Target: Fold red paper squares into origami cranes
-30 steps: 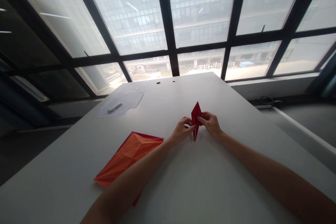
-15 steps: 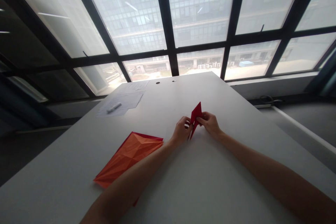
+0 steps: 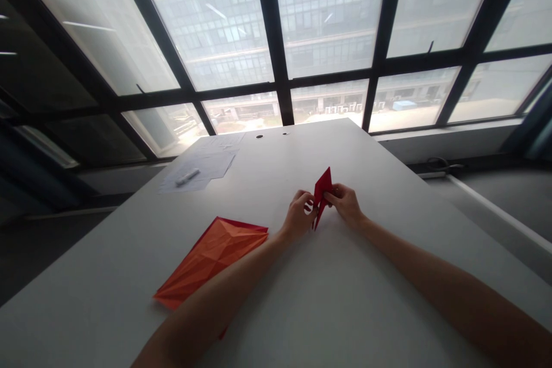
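A small folded red paper piece [image 3: 321, 191], narrow and pointed at both ends, stands tilted on the white table [image 3: 345, 310]. My left hand [image 3: 297, 215] pinches its left side with curled fingers. From the other side, my right hand [image 3: 345, 203] grips its right edge, fingers closed. Both hands rest near the table's middle.
A creased orange-red sheet [image 3: 211, 256] lies flat to the left, partly under my left forearm. Farther back left, white papers [image 3: 202, 169] carry a white marker [image 3: 188, 176]. Two cable holes [image 3: 259, 136] sit near the far edge. Large windows stand behind the table.
The red piece has tipped from nearly upright to leaning right at its top. My hands have shifted slightly left with it.
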`<action>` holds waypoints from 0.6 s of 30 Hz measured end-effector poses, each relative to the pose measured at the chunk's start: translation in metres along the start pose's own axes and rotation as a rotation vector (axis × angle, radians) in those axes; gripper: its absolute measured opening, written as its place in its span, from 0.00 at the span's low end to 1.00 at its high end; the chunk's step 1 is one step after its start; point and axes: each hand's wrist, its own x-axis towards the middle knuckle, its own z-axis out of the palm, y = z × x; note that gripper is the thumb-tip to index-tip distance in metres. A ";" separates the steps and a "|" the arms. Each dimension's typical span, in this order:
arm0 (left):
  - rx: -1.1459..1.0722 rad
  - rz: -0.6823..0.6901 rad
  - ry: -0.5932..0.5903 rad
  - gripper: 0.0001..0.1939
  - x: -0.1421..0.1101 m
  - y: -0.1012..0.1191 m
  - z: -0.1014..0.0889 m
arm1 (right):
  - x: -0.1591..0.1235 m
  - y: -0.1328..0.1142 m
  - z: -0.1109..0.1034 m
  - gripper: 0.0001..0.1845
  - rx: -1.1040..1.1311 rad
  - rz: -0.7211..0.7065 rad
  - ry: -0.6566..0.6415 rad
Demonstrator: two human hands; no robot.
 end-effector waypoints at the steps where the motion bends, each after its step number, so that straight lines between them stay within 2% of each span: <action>1: -0.015 -0.009 0.004 0.09 0.000 0.001 0.000 | 0.000 0.001 0.000 0.19 -0.003 -0.008 -0.004; 7: -0.045 -0.075 0.024 0.13 0.001 0.003 0.000 | 0.000 0.003 0.001 0.19 -0.021 -0.036 -0.017; 14: -0.026 -0.017 0.024 0.15 0.000 0.006 -0.002 | 0.000 0.005 0.001 0.17 -0.002 -0.052 -0.005; 18: -0.062 -0.022 0.020 0.11 0.000 0.005 -0.003 | 0.000 0.005 0.001 0.17 0.002 -0.049 0.018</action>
